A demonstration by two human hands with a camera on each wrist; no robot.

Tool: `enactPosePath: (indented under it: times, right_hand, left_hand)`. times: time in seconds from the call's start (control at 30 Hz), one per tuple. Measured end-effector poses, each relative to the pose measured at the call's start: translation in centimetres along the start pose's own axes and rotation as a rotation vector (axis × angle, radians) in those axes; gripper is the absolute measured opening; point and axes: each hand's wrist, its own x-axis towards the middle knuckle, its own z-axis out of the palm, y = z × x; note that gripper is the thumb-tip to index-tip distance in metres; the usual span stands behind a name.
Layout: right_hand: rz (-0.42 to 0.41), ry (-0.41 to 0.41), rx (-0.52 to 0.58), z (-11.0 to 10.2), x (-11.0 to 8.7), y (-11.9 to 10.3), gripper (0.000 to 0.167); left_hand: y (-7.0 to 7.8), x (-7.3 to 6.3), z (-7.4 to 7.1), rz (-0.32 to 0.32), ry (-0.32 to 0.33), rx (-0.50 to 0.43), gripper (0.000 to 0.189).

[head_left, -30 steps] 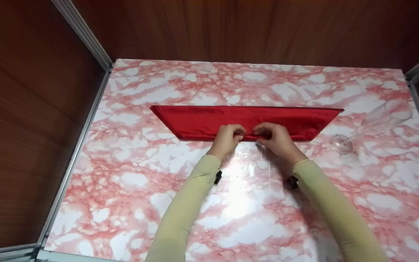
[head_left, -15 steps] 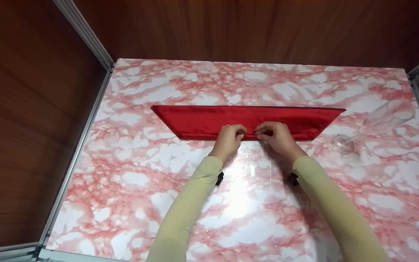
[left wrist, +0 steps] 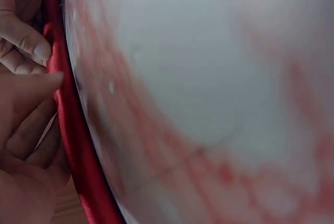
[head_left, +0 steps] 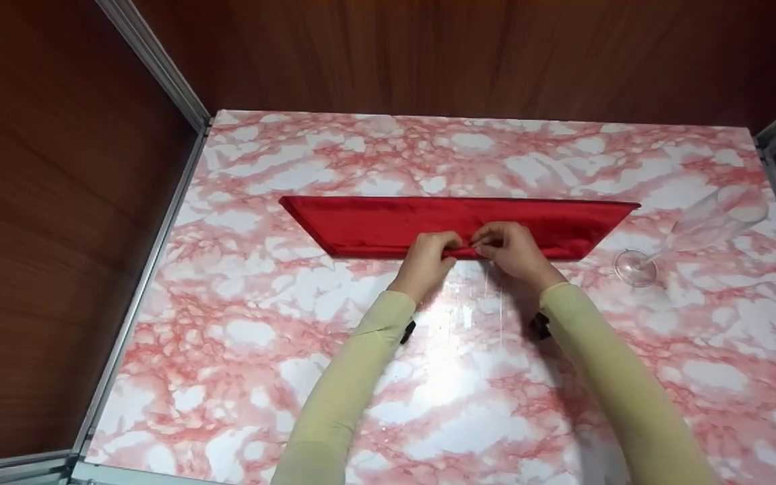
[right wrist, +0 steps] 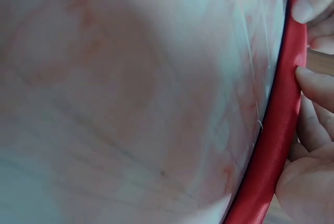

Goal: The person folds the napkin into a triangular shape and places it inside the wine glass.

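A red satin cloth [head_left: 374, 225] lies folded into a long trapezoid, its wide side away from me. Its near edge is a narrow roll, a smooth red band [left wrist: 78, 151] in the left wrist view. My left hand [head_left: 426, 259] pinches the middle of this roll between thumb and curled fingers. Close on its right, my right hand [head_left: 514, 254] pinches the same roll, the thumbs on the near side. In the right wrist view the right thumb presses the rolled edge [right wrist: 284, 109], with the left thumb a little farther along it.
A clear stemmed glass [head_left: 704, 225] lies on its side to the right of the cloth, its round foot nearest the cloth's right end. The marbled red-and-white tabletop [head_left: 240, 377] is bounded by dark wood panels [head_left: 428, 60] and metal rails.
My left hand has shifted slightly right along the roll, closer to the right hand. My right fingers have moved slightly away from me. The cloth and glass lie much as before.
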Motion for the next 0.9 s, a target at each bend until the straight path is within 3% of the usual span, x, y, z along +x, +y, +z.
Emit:
enactPosePath:
  times: [0.23, 0.43, 0.63, 0.9]
  right_hand:
    - [-0.008, -0.008, 0.071, -0.1, -0.1, 0.3, 0.018]
    - [-0.102, 0.034, 0.099, -0.1, -0.4, 0.1, 0.024]
    - [-0.163, 0.014, 0.149, 0.0, -1.3, -2.1, 0.031]
    - [-0.139, 0.029, -0.006, 0.3, -0.1, 0.4, 0.022]
  left_hand:
    - [-0.1, 0.3, 0.1, -0.024, -0.021, -0.004, 0.022]
    - [-0.2, 0.5, 0.1, -0.038, -0.022, -0.004, 0.026]
    - [-0.4, 0.7, -0.2, -0.047, -0.036, -0.005, 0.034]
    - [-0.9, 0.9, -0.5, -0.052, -0.061, -0.097, 0.034]
